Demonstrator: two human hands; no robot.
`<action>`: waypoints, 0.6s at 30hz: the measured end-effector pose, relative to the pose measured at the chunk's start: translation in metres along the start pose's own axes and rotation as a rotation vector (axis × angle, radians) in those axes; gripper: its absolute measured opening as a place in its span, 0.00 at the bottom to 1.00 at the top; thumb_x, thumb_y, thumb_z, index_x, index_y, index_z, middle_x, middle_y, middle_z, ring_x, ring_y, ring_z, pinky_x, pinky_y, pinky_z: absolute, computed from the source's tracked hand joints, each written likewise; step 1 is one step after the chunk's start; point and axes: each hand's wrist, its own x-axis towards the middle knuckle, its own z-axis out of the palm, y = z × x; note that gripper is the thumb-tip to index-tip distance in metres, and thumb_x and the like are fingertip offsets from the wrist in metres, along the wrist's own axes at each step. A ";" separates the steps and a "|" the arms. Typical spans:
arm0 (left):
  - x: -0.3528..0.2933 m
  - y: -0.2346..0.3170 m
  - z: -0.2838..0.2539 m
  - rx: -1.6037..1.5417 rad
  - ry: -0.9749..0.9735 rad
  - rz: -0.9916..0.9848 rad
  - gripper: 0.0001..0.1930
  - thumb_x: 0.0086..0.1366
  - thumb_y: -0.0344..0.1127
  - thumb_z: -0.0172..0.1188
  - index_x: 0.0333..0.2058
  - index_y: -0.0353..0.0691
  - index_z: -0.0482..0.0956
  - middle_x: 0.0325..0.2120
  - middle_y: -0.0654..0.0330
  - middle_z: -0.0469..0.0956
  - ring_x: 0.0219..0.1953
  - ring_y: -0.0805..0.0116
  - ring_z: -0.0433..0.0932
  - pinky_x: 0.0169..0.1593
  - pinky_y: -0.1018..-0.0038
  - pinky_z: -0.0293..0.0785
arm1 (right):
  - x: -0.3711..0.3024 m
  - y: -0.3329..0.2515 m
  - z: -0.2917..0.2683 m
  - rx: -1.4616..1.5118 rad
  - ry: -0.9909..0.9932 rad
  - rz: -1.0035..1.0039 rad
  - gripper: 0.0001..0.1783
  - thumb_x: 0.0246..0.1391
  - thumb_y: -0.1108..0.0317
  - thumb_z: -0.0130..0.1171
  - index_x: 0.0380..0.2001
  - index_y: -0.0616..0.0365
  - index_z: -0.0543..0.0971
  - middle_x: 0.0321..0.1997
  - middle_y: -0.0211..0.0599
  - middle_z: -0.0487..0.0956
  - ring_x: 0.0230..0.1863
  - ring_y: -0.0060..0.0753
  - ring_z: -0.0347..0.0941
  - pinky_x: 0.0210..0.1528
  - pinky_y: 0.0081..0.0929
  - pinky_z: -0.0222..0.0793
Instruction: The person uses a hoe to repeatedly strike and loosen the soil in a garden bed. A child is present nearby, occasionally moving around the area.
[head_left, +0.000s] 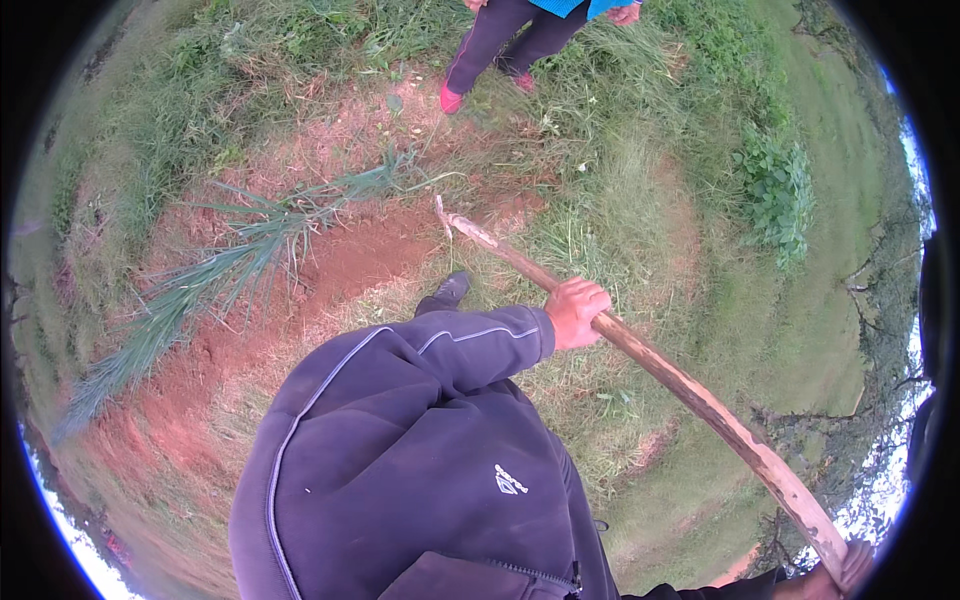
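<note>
My left hand (577, 313) is closed round the middle of a long, rough wooden handle. My right hand (832, 577), at the lower right edge, grips the handle's near end. The handle belongs to what looks like a hoe (690, 390); it slants from lower right up to the centre. Its narrow, pale head is at the far end, above the grass beside bare red soil (365, 258); whether it touches the ground I cannot tell. Long green grass stalks (235, 255) lie in a bundle along the soil, left of the hoe's head.
Another person (505, 40) in dark trousers and red shoes stands at the far side, facing the soil strip. My own dark shoe (450, 288) is near the soil's edge. A leafy green plant (777, 195) grows at the right, with grass around and bare branches (865, 300) beyond.
</note>
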 end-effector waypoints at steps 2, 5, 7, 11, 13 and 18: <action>-0.059 -0.042 -0.018 0.070 -0.061 -0.111 0.15 0.47 0.35 0.73 0.28 0.44 0.74 0.27 0.59 0.76 0.34 0.55 0.78 0.39 0.59 0.71 | -0.026 0.034 0.019 0.060 0.015 0.055 0.16 0.54 0.65 0.63 0.19 0.48 0.67 0.13 0.22 0.69 0.13 0.17 0.65 0.22 0.13 0.65; -0.119 -0.083 -0.070 0.255 -0.335 -0.247 0.14 0.48 0.36 0.72 0.30 0.45 0.76 0.30 0.59 0.78 0.40 0.54 0.79 0.42 0.57 0.72 | -0.083 0.056 0.058 0.147 0.022 0.113 0.19 0.51 0.71 0.67 0.18 0.48 0.64 0.11 0.22 0.66 0.10 0.15 0.62 0.21 0.09 0.65; -0.138 -0.090 -0.096 0.261 -0.442 -0.234 0.14 0.50 0.38 0.72 0.31 0.44 0.77 0.30 0.58 0.78 0.41 0.53 0.78 0.46 0.56 0.73 | -0.110 0.035 0.044 0.353 -0.235 0.108 0.19 0.49 0.68 0.70 0.19 0.50 0.67 0.11 0.22 0.69 0.12 0.15 0.69 0.20 0.11 0.72; -0.186 -0.086 -0.123 0.442 -0.476 -0.253 0.16 0.53 0.41 0.70 0.39 0.43 0.79 0.34 0.54 0.80 0.44 0.50 0.80 0.50 0.54 0.75 | -0.172 0.004 0.074 0.240 -0.118 0.037 0.18 0.48 0.66 0.72 0.25 0.51 0.69 0.14 0.22 0.72 0.14 0.15 0.72 0.20 0.12 0.74; -0.197 -0.076 -0.146 0.373 -0.517 -0.527 0.18 0.58 0.42 0.69 0.44 0.42 0.79 0.38 0.51 0.81 0.45 0.48 0.82 0.51 0.54 0.77 | -0.193 0.004 0.074 0.238 -0.045 -0.025 0.17 0.49 0.65 0.72 0.27 0.52 0.69 0.14 0.21 0.72 0.14 0.15 0.73 0.21 0.12 0.73; -0.238 -0.043 -0.172 -0.523 -0.504 -1.551 0.26 0.75 0.51 0.53 0.56 0.32 0.71 0.45 0.43 0.82 0.48 0.46 0.83 0.52 0.52 0.81 | -0.269 -0.040 0.066 0.228 0.047 -0.065 0.21 0.47 0.64 0.77 0.28 0.53 0.70 0.16 0.24 0.75 0.15 0.21 0.74 0.19 0.19 0.77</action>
